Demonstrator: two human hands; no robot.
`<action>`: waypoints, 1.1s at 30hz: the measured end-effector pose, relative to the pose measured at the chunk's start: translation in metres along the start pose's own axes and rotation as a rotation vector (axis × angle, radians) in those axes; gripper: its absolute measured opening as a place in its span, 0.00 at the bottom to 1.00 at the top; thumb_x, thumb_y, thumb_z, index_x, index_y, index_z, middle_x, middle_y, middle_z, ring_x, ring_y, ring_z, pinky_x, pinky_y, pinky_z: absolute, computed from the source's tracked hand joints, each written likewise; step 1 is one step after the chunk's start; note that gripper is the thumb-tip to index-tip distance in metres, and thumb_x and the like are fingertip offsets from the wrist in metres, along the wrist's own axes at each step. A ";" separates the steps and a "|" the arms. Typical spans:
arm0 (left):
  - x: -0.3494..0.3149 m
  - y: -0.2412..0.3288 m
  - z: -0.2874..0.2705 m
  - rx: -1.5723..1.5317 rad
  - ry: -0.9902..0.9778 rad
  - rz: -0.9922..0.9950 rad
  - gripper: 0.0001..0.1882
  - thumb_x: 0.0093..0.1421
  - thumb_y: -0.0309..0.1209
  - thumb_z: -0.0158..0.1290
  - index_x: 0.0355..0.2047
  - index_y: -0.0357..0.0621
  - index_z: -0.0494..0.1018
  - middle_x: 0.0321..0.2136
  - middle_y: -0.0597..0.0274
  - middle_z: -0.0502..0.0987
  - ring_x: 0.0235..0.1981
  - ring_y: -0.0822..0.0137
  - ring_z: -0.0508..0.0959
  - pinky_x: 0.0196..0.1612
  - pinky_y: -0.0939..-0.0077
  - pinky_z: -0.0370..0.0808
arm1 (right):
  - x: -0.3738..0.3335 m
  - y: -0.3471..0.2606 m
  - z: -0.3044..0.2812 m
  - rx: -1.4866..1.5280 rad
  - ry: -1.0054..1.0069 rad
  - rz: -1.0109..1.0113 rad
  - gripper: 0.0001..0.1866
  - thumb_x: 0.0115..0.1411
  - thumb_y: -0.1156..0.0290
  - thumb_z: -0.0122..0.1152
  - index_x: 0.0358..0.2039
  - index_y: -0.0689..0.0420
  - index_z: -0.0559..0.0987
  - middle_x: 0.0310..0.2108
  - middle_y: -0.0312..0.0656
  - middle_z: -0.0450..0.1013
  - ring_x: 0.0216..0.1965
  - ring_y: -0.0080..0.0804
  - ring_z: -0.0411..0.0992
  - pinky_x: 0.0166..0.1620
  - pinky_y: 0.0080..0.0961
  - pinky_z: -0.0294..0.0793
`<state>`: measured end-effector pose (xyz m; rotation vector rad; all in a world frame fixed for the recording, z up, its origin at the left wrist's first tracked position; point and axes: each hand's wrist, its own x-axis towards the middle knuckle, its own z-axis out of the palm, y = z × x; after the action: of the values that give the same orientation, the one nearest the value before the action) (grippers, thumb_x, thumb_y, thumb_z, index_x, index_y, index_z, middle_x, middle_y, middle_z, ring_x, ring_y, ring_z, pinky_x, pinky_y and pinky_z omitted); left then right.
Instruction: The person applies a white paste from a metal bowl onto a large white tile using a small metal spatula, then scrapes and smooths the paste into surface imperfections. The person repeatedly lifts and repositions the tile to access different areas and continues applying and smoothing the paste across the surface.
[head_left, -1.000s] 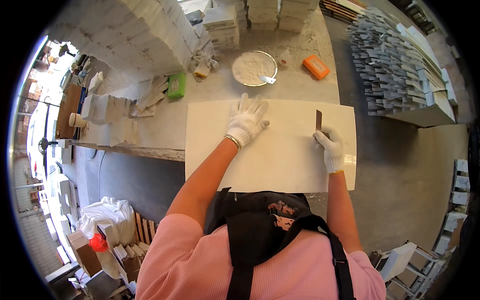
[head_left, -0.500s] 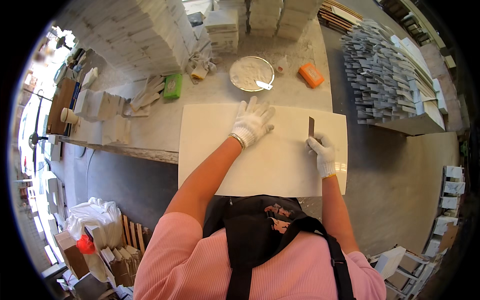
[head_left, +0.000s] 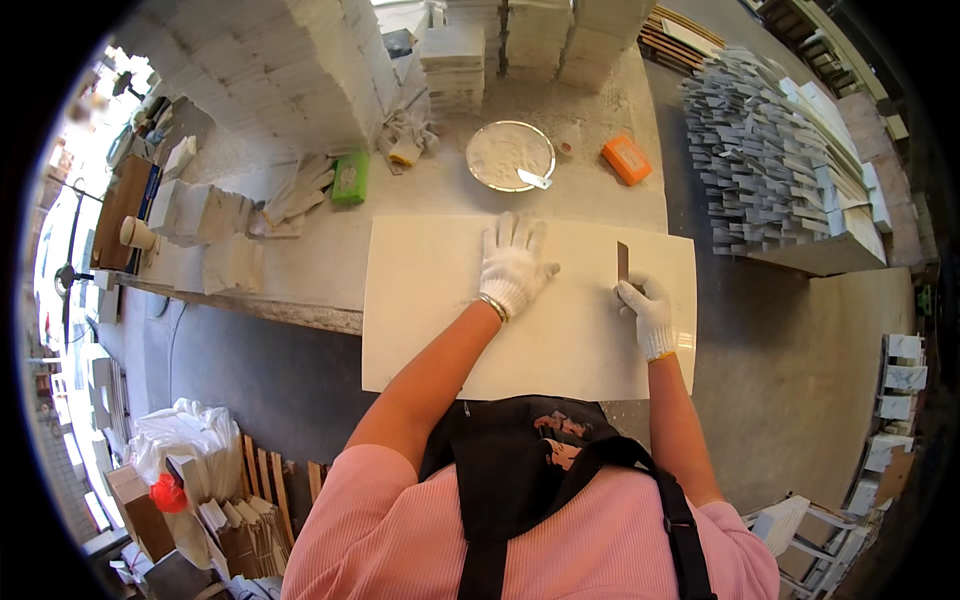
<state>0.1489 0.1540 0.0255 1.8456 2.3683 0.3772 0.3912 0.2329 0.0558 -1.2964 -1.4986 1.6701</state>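
A large pale, glossy slab lies in front of me, overhanging the near edge of the work table. My left hand, in a white knit glove, rests flat on it with the fingers spread. Over the slab's right part, my gloved right hand is closed round a flat scraper blade that points away from me. Just past the slab's far edge stands a round bowl of white powder or paste. A white spatula lies across its rim.
An orange box sits right of the bowl, a green box to its left. Spare gloves lie near the green box. Tall stacks of white tiles rise at the back left; many thin strips are piled at the right.
My left hand has shifted slightly toward me and right on the slab, its fingers now pointing straighter ahead. My right hand keeps the scraper in nearly the same place.
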 end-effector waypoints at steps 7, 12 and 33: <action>-0.004 -0.015 -0.011 0.008 0.103 0.126 0.39 0.58 0.52 0.56 0.65 0.46 0.63 0.67 0.53 0.62 0.68 0.41 0.57 0.66 0.41 0.53 | 0.001 -0.006 -0.010 0.070 -0.029 -0.027 0.11 0.62 0.67 0.64 0.37 0.62 0.80 0.29 0.38 0.77 0.30 0.24 0.73 0.33 0.20 0.72; -0.004 -0.010 -0.013 -0.042 0.005 0.398 0.34 0.61 0.51 0.52 0.63 0.47 0.66 0.66 0.51 0.63 0.66 0.39 0.58 0.67 0.42 0.52 | 0.008 0.002 -0.005 0.144 -0.095 -0.008 0.10 0.62 0.67 0.65 0.36 0.60 0.80 0.31 0.37 0.77 0.31 0.24 0.73 0.37 0.22 0.73; -0.063 0.031 -0.051 -2.226 -0.571 -0.231 0.35 0.66 0.64 0.41 0.61 0.51 0.64 0.59 0.65 0.68 0.61 0.63 0.68 0.63 0.58 0.66 | -0.018 -0.049 0.094 1.043 -0.492 -0.006 0.11 0.63 0.66 0.62 0.40 0.60 0.78 0.50 0.48 0.75 0.56 0.44 0.72 0.60 0.40 0.72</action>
<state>0.1811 0.0940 0.0790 0.3324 0.5438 1.3035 0.3043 0.1881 0.0995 -0.3225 -0.5866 2.3606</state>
